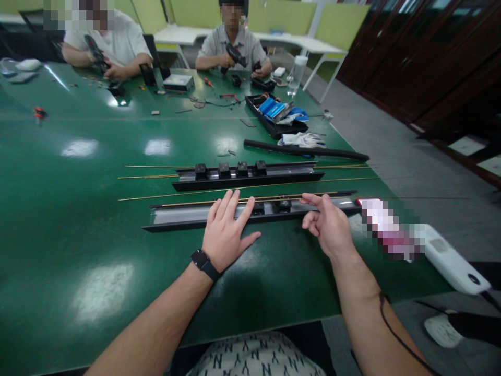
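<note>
A long black channel (180,215) with a pale inner strip lies on the green table in front of me. Small black blocks (282,204) sit in its middle, between my hands. Along its far edge runs a thin brass-coloured rod (270,199). My left hand (225,227) rests over the channel with fingers spread, fingertips at the rod. Over the channel's right part is my right hand (329,222), its upper fingers stretched along the rod and the lower ones loosely bent. Nothing is visibly gripped in either hand; contact with the rod is hard to make out.
Behind lies a second black channel (250,181) with several black blocks, among more thin rods (152,198). Farther back are a black strip (336,153), white gloves (301,139) and a black tray (266,117). A white device (450,258) lies right. Two people sit opposite, holding tools.
</note>
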Demonstrator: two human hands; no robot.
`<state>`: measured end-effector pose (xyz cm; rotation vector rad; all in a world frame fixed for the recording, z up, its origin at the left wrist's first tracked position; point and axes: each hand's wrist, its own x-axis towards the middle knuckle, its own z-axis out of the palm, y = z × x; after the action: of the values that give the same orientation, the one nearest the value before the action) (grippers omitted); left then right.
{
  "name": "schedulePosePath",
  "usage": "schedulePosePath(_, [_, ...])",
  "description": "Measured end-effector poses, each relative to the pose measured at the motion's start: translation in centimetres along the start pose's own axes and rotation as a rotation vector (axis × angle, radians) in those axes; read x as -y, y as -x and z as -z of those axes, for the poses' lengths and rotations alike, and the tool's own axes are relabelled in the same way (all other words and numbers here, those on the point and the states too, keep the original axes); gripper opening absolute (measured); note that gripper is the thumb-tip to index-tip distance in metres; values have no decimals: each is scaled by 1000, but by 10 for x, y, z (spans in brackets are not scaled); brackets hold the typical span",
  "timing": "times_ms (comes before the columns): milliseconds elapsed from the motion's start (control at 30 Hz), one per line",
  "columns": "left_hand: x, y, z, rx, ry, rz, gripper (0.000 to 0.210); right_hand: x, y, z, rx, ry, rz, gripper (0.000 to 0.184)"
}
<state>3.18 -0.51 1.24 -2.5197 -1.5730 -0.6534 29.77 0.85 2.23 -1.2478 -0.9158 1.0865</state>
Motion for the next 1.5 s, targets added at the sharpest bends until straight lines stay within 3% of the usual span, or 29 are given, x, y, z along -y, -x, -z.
schedulePosePath(333, [1, 0, 0, 4, 3, -4, 82, -1, -2, 1, -27, -2, 6, 50])
schedulePosePath(600, [0, 0, 0, 5, 0, -6, 83, 2, 5, -5, 63, 10, -17, 49])
schedulePosePath(1500, [1, 1, 1, 5, 11, -2, 80, 1, 0, -2, -15, 22, -6, 51])
